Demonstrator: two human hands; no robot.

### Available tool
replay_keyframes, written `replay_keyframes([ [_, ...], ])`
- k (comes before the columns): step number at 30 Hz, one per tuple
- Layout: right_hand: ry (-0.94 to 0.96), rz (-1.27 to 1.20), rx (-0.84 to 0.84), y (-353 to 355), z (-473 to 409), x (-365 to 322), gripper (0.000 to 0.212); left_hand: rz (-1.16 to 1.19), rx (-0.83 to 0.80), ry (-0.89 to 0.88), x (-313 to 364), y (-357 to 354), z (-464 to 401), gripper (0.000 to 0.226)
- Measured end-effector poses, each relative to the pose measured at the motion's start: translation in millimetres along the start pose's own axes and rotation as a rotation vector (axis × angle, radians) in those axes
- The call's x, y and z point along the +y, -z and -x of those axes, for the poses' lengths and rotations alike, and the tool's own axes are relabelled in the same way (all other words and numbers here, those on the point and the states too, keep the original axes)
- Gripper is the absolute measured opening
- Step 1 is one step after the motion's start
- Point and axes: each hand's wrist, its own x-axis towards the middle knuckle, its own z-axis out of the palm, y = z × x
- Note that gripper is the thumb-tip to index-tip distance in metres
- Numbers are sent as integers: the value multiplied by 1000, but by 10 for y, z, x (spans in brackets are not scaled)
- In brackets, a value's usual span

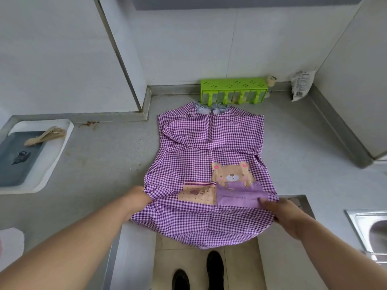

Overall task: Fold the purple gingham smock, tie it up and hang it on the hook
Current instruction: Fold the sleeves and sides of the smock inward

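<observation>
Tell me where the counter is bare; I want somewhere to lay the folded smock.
Bare counter lies between the white tray and the smock, and between the smock's right edge and the sink. It is crowded behind the collar: green rack, packet.

A green rack (234, 90) and a packet (301, 85) lie beyond the hands; a tray (60, 141) left of them; a sink (372, 231) right.
</observation>
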Motion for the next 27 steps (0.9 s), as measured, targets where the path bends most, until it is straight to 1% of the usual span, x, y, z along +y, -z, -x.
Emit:
replay_keyframes([
  [2, 0, -62, 84, 0, -1, 1, 30, 10, 2, 21, -24, 0, -4, 18],
  [3, -29, -89, 87, -6, 11, 4, 28, 19, -3, 30, -57, 3, -21, 17],
  [5, -107, -134, -2, -18, 55, 26, 31, 30, -23, 38, -103, -3, -53, 18],
  [8, -175, -128, -206, -13, 87, 85, 49, 42, -50, 1, -111, -38, -47, 19],
  [9, -180, -95, -243, -17, 80, 94, 52, 44, -54, -13, -99, -49, -43, 20],
  [10, -169, -34, -246, -36, 64, 98, 50, 48, -56, -22, -84, -60, -37, 21],
  [12, -103, 179, -245, -106, 71, 66, 35, 44, -70, -14, -94, -72, -80, 22],
  [13, -99, 255, -240, -136, 70, 45, 25, 39, -81, -6, -106, -67, -116, 23],
  [14, -105, 278, -233, -150, 67, 33, 20, 35, -86, -9, -125, -65, -155, 25],
  [16, -159, 213, -213, -162, 70, 22, 27, -5, -79, -25, -189, -40, -252, 29],
  [18, -222, 72, -202, -172, 92, -23, 30, -68, -48, -51, -243, -17, -352, 42],
  [20, -268, 28, -197, -155, 95, -44, 39, -139, -6, -56, -283, -4, -430, 49],
  [24, -366, 40, -301, -189, 87, -20, 60, -192, 40, -48, -348, 14, -543, 51],
  [27, -465, 168, -325, -164, 80, 9, 56, -208, 52, -35, -471, 44, -721, 54],
])
